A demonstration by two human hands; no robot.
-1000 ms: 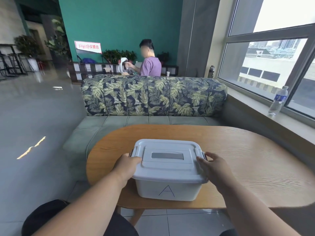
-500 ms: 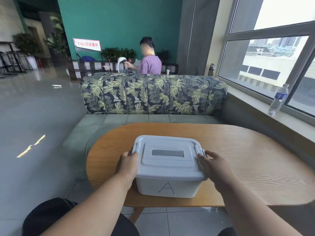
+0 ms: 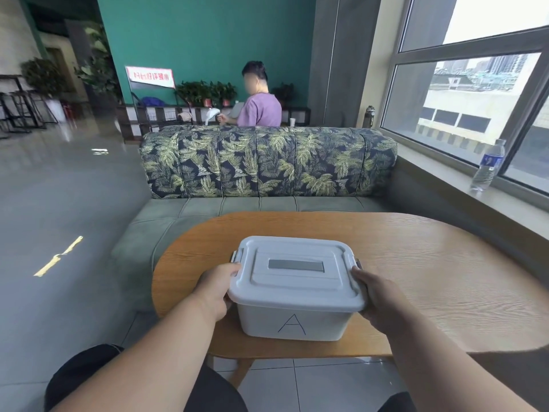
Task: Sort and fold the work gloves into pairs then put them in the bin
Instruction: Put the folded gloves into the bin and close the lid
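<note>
The lidded bin (image 3: 292,295) sits at the table's (image 3: 445,278) near edge, left hand (image 3: 215,291) and right hand (image 3: 378,295) clasping its lid sides. It looks like light, stiff plastic, likely slick; the side latches seem the best hold. No gloves visible.

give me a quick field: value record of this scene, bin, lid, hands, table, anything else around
bin: white plastic bin, letter A on its front, on the table near its front edge
lid: grey lid on
left hand: left hand grips the bin's left end under the lid's rim
right hand: right hand grips the right end
table: oval wooden table
gloves: none visible
around: leaf-print sofa, water bottle on the windowsill
</note>
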